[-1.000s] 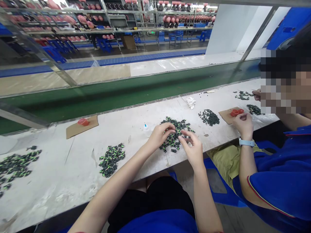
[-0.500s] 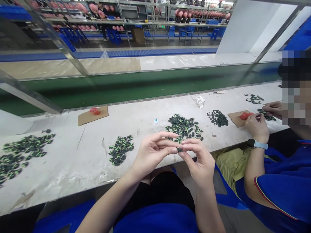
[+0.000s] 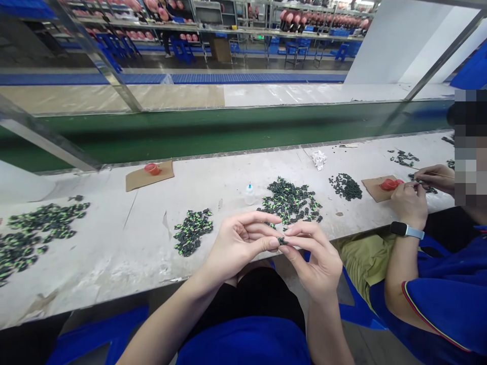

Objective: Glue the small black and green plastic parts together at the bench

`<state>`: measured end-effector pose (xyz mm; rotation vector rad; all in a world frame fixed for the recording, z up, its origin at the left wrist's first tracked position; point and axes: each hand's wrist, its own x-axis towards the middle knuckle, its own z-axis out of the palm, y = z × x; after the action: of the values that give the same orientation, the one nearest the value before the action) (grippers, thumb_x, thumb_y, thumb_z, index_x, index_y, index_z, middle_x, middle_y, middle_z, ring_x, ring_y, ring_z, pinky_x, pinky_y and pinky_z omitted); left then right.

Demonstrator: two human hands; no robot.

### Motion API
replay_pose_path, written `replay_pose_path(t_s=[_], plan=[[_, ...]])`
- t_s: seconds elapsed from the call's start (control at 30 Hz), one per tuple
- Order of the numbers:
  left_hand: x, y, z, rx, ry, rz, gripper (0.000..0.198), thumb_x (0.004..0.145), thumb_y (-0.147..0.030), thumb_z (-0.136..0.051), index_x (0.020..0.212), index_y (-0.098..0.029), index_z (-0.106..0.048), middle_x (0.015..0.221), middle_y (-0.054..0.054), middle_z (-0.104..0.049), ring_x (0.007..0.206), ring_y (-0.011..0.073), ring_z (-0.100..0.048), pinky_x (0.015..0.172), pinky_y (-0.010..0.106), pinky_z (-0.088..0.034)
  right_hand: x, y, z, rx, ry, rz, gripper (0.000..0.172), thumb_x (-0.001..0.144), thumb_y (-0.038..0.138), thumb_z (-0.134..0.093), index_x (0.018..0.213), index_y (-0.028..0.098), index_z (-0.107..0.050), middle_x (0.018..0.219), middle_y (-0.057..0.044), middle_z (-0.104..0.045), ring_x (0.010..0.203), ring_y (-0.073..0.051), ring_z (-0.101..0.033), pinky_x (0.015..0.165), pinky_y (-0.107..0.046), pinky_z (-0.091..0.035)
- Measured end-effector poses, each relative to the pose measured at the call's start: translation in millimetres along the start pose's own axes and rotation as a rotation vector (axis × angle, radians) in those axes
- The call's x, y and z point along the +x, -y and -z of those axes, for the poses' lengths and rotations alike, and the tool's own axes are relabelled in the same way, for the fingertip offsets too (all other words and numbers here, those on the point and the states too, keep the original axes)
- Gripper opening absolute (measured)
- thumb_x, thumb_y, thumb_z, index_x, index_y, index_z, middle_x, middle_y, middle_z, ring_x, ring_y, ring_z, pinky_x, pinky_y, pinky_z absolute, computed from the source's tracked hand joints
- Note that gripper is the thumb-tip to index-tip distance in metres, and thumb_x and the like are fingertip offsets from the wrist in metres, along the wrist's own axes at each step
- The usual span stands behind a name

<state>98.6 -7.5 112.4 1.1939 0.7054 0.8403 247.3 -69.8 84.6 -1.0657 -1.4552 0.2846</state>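
Observation:
A small dark green-and-black piece [image 3: 281, 241] is pinched between the fingertips of my left hand [image 3: 243, 243] and my right hand [image 3: 315, 256], just above the table's front edge. Both hands are closed on it, with thumbs and forefingers meeting at the piece; its exact kind is too small to make out. Right behind my fingers lies a large pile of similar black-and-green pieces [image 3: 291, 198]. To the left of my left hand is a smaller pile of such pieces [image 3: 193, 232]. A small white bottle with a blue tip [image 3: 249, 194] stands behind my left hand.
On the white table [image 3: 125, 248], another pile [image 3: 45, 223] lies far left, and a red cup [image 3: 152, 169] sits on cardboard [image 3: 133, 182]. Small dark pieces [image 3: 347, 186] and crumpled white paper [image 3: 319, 159] are to the right. A co-worker's hand [image 3: 411, 203] works beside me.
The view has shifted slightly, so the table things appear a little further right. My right fingers have changed position a little around the small piece, which stays between my fingertips.

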Motion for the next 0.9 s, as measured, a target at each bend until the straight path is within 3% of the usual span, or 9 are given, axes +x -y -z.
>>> replay_pose_path(t_s=[0.13,0.27,0.43,0.53,0.6,0.73,0.9], plan=[[-0.4,0.8,1.9,-0.024,-0.001,0.063,0.039,0.061,-0.03,-0.085,0.092,-0.012,-0.07,0.068,0.005,-0.075,0.062,0.0208,-0.073,0.062,0.029,-0.063,-0.1,-2.0,-0.1,0.031,0.035,0.014,0.026,0.082,0.01,-0.067,0.098,0.031,-0.07,0.09,-0.002,-0.07,0.089,-0.02,-0.065,0.081,-0.039,-0.054],[1.5,3.1,3.3,-0.064,0.001,0.116,0.04,0.059,-0.029,-0.086,0.091,-0.011,-0.07,0.067,0.005,-0.075,0.06,0.0193,-0.072,0.061,0.026,-0.061,-1.1,-3.4,-1.5,0.035,0.046,0.012,0.025,0.081,0.009,-0.067,0.095,0.029,-0.069,0.089,-0.002,-0.071,0.089,-0.021,-0.066,0.08,-0.04,-0.054],[4.4,24.3,-1.7,-0.015,-0.06,0.105,0.036,0.063,-0.025,-0.082,0.094,-0.012,-0.069,0.072,0.006,-0.076,0.063,0.0189,-0.072,0.064,0.028,-0.061,-4.5,-14.0,1.8,-0.016,0.065,-0.081,0.011,0.083,0.015,-0.065,0.087,0.025,-0.068,0.087,-0.004,-0.072,0.088,-0.022,-0.067,0.081,-0.042,-0.054],[3.9,48.7,-8.5,0.068,-0.097,0.032,0.03,0.073,-0.021,-0.073,0.102,-0.014,-0.067,0.078,0.006,-0.077,0.072,0.0195,-0.074,0.07,0.03,-0.062,-11.3,-27.3,8.3,-0.086,0.119,-0.183,0.001,0.082,0.022,-0.067,0.083,0.024,-0.067,0.085,-0.005,-0.072,0.088,-0.023,-0.067,0.082,-0.042,-0.055],[2.6,63.8,-11.5,0.138,-0.053,-0.045,0.031,0.08,-0.016,-0.063,0.111,-0.017,-0.065,0.088,0.006,-0.077,0.08,0.0193,-0.074,0.075,0.032,-0.062,-16.3,-36.9,12.2,-0.14,0.156,-0.233,0.004,0.084,0.025,-0.064,0.083,0.023,-0.067,0.086,-0.006,-0.072,0.09,-0.023,-0.067,0.079,-0.039,-0.055],[-5.7,79.7,-5.6,0.387,-0.026,-0.188,0.043,0.084,-0.011,-0.055,0.126,-0.02,-0.056,0.113,0.01,-0.071,0.097,0.0208,-0.071,0.084,0.034,-0.06,-19.0,-55.3,14.8,-0.193,0.215,-0.197,0.007,0.086,0.026,-0.062,0.08,0.023,-0.065,0.088,-0.007,-0.071,0.092,-0.024,-0.065,0.076,-0.037,-0.055],[-30.9,88.2,32.9,0.859,-0.317,-0.437,0.033,0.09,-0.019,-0.053,0.123,-0.018,-0.056,0.125,0.014,-0.063,0.117,0.025,-0.06,0.099,0.045,-0.051,-4.4,-86.5,10.7,-0.476,-0.086,-0.014,0.012,0.085,0.033,-0.065,0.083,0.022,-0.067,0.088,-0.009,-0.069,0.101,-0.029,-0.058,0.089,-0.051,-0.046]])
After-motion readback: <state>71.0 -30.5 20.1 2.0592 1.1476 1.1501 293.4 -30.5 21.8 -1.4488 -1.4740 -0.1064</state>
